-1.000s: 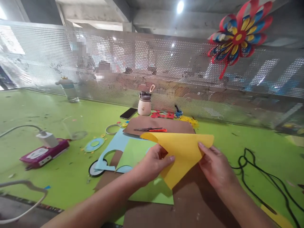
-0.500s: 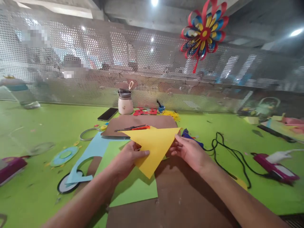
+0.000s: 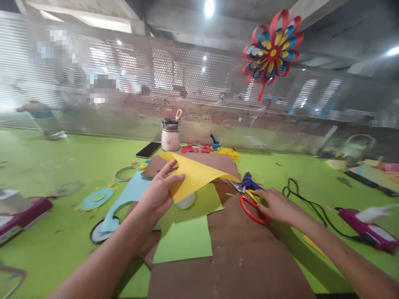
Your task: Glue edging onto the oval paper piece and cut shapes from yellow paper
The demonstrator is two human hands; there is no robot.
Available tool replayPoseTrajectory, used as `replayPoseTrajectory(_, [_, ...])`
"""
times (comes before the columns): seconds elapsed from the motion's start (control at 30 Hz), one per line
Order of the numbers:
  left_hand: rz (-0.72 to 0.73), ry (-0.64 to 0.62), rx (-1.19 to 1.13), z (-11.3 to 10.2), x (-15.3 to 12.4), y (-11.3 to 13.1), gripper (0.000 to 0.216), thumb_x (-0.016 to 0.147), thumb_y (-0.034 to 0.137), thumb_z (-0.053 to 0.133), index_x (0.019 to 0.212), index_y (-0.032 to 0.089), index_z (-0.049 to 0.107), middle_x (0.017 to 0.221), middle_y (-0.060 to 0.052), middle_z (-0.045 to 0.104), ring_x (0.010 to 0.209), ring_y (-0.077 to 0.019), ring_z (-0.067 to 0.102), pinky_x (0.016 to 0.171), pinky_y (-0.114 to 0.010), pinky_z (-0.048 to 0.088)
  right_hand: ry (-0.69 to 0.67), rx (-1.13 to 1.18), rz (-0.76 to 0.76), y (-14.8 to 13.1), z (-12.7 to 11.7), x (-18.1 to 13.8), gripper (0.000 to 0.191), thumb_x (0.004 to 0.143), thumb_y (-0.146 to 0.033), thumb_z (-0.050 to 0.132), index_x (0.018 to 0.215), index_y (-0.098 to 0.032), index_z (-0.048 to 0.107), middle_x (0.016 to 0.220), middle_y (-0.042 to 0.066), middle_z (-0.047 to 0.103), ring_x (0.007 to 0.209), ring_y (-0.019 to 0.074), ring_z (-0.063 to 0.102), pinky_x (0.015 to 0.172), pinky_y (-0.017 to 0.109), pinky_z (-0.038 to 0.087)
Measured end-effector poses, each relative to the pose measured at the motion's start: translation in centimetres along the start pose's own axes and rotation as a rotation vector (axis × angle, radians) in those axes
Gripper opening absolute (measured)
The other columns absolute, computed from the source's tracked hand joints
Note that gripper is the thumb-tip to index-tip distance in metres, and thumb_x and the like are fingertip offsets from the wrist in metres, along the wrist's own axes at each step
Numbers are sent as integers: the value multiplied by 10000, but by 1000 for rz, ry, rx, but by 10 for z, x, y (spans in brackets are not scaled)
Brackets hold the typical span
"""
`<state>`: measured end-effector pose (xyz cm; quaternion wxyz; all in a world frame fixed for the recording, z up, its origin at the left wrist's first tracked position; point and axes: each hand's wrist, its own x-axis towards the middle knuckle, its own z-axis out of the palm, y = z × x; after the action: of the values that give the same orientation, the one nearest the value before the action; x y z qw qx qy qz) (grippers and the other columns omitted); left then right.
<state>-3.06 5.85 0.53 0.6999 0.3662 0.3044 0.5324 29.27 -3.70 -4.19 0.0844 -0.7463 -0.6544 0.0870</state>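
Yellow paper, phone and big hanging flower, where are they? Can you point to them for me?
Yellow paper point(image 3: 195, 175): head view, middle of the sheet.
Phone point(image 3: 149, 150): head view, middle of its dark screen.
Flower point(image 3: 273, 53): head view, its yellow centre.

One head-worn view faces forward and down across the green desk point(image 3: 280, 164), close above the left hand point(image 3: 159, 189) and right hand point(image 3: 276, 204), reaching a far mesh screen point(image 3: 140, 99), beyond which details seem blurred.
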Motion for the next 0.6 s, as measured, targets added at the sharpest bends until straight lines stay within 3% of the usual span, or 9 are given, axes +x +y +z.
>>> replayPoseTrajectory(0.33, [65,-5,-141,-7,9,8,702,649,-25,683,1292,209,526,932,-45,745,743,-164,712,725,-270,584,-108,-66,9,3,14,12,712,633,-112,552,1337,-192,479,1173,152,614,1013,303,586,738,323,410])
replayPoseTrajectory(0.5, [49,0,-152,-6,8,7,699,660,-28,669,1297,221,524,970,-52,740,762,-165,707,743,-275,577,-87,53,80,2,19,14,765,602,-103,570,1352,-190,446,898,70,669,728,225,612,585,271,369])
replayPoseTrajectory(0.6, [52,4,-141,-5,8,8,696,669,-21,663,1306,217,517,996,-61,733,753,-159,704,750,-274,572,-74,156,112,5,21,17,695,628,-110,556,1314,-175,470,673,-6,621,590,188,572,538,262,345])
